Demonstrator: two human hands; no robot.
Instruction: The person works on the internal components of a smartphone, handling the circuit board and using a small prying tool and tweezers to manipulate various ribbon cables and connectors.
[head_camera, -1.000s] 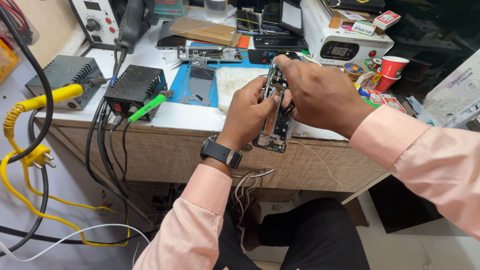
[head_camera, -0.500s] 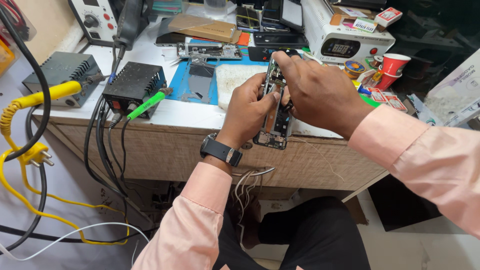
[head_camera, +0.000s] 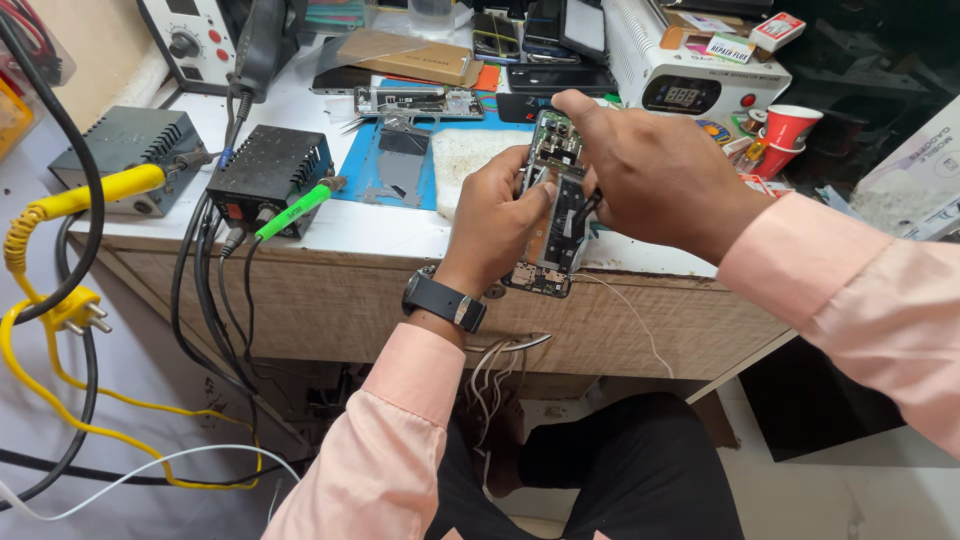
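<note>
An opened phone (head_camera: 551, 215) with its back cover off and its circuit boards showing is held upright in front of the workbench edge. My left hand (head_camera: 497, 222) grips it from the left side, a black watch on that wrist. My right hand (head_camera: 655, 175) reaches over the phone's top and right side, its fingers pressed on the inner parts and pinching what looks like a thin dark tool, hard to make out.
On the white workbench (head_camera: 380, 225) lie a blue work mat (head_camera: 365, 180), a phone frame (head_camera: 417, 100), a black power box (head_camera: 270, 170) with a green-handled tool (head_camera: 293, 210), a grey box (head_camera: 125, 150), a white machine (head_camera: 690, 75) and a red cup (head_camera: 790, 125). Yellow and black cables (head_camera: 60, 310) hang at left.
The phone and both hands have kept their grip and shifted only slightly; my right hand's fingers moved a little over the phone's upper part.
</note>
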